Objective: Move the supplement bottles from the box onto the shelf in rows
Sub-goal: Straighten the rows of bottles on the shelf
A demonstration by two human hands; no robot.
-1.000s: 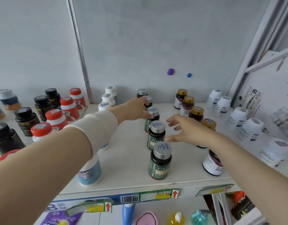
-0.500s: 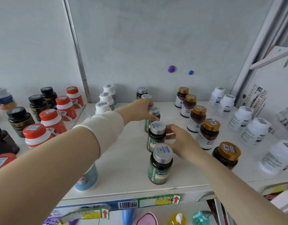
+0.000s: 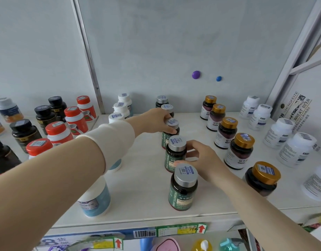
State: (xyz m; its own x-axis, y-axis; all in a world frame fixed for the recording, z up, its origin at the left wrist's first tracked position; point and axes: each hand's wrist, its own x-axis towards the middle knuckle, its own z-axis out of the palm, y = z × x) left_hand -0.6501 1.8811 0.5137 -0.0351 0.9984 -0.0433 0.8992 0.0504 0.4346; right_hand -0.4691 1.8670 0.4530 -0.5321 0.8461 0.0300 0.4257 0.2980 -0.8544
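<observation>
A row of dark green bottles with silver caps runs from the shelf's back to its front. My left hand [image 3: 156,120] grips the third green bottle [image 3: 171,124] of that row at its cap, thumb on the bottle's front. My right hand [image 3: 201,160] curls round the right side of the fourth green bottle [image 3: 176,149]. The front green bottle [image 3: 184,187] stands free just below my right thumb. The white shelf [image 3: 141,187] carries all of them. No box is in view.
Gold-capped dark bottles [image 3: 240,149] form a row to the right, white bottles [image 3: 279,131] beyond them. White-capped blue bottles [image 3: 95,200] stand under my left forearm. Red-capped [image 3: 72,120] and black bottles [image 3: 24,133] fill the left section behind a metal divider [image 3: 87,57].
My right hand moved left from the gold-capped bottles and closed round the fourth green bottle. My left hand stayed on the third green bottle. The view shifted slightly.
</observation>
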